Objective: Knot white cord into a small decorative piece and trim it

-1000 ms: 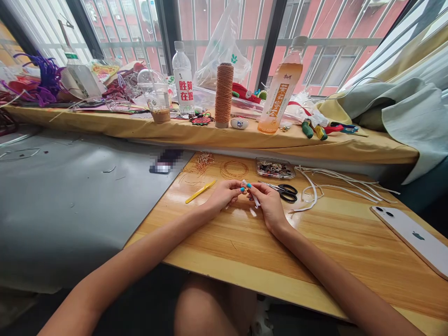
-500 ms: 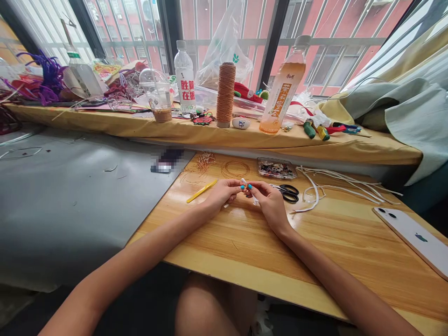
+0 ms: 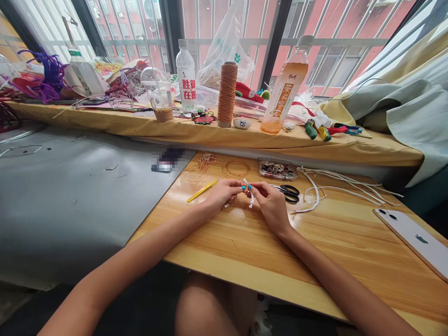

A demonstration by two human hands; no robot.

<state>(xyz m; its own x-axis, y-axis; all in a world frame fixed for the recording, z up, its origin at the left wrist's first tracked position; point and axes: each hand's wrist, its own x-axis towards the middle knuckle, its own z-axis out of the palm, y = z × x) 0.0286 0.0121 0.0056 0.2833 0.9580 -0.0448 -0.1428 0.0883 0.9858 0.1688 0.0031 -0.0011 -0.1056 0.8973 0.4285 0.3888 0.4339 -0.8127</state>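
Observation:
My left hand (image 3: pixel 226 192) and my right hand (image 3: pixel 269 200) meet above the wooden board, thumbs and fingers pinched on a short white cord (image 3: pixel 252 199). One end of the cord pokes up between the fingertips and the other hangs below them. A bit of thin orange-brown thread or wire (image 3: pixel 247 190) shows at the pinch; its exact form is too small to tell. Beside my right hand lie black-handled scissors (image 3: pixel 291 193), their blades partly hidden by it. A yellow flat tool (image 3: pixel 202 190) rests on the board left of my left hand.
Behind my hands are a coil of thin wire (image 3: pixel 236 168), a loose thread bundle (image 3: pixel 206 161) and a clear box of beads (image 3: pixel 277 168). White cords (image 3: pixel 343 182) and a phone (image 3: pixel 413 240) lie to the right. Bottles and a brown thread spool (image 3: pixel 227 95) stand on the ledge.
The lower end of the white cord has swung slightly left and hangs straighter. My right fingers have shifted a little at the pinch; both hands stay in nearly the same place.

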